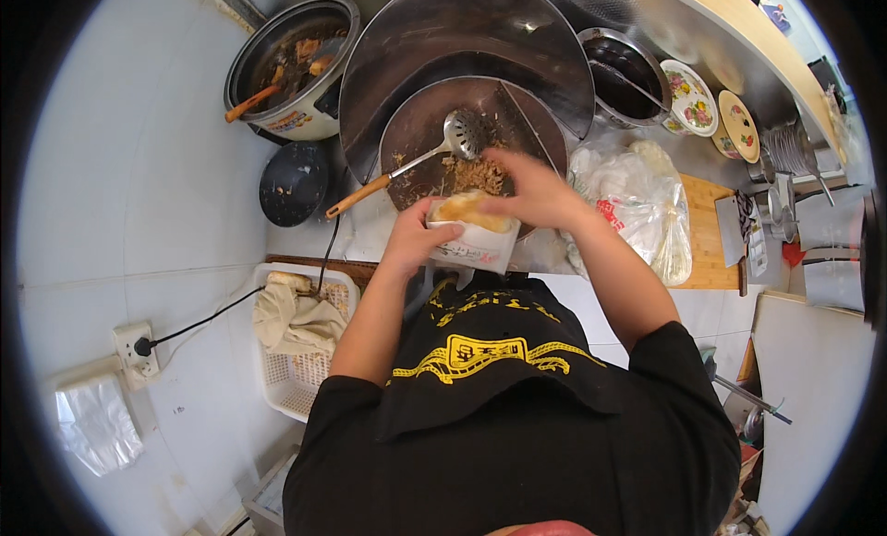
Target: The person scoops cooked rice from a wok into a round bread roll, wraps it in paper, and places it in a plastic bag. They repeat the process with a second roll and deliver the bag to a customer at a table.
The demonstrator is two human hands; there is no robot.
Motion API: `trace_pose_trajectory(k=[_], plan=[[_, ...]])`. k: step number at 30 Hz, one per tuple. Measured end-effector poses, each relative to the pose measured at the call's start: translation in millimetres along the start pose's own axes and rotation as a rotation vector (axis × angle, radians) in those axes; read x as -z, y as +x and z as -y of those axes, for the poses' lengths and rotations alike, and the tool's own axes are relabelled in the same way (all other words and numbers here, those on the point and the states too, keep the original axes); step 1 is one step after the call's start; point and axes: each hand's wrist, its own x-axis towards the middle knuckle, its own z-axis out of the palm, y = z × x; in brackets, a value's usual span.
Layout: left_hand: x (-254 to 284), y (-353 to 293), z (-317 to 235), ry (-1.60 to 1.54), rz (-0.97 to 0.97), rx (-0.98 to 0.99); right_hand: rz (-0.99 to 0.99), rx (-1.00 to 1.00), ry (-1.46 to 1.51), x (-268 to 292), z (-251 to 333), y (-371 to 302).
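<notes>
1. One white paper bag (473,245) with a golden flatbread (471,211) in it sits at the frame's centre, just below the pan.
2. The left hand (414,240) grips the bag's left side; the right hand (534,192), fingers curled, rests over the bread's top.
3. One slotted ladle (465,132) lies in the round pan (425,129) beside chopped meat (476,174).
4. Upper left: one pot (291,65). Right: plastic bags (637,199), two flowered bowls (691,97).
</notes>
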Motion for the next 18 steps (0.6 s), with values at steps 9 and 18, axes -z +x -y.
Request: trace_pose_trajectory(k=[9, 18], plan=[[55, -49, 32, -0.389, -0.470, -0.185, -0.324, -0.588, -0.174, -34, -74, -72], [15, -87, 64, -0.599, -0.833, -0.332, 0.352, -0.282, -0.073, 73, -55, -97]])
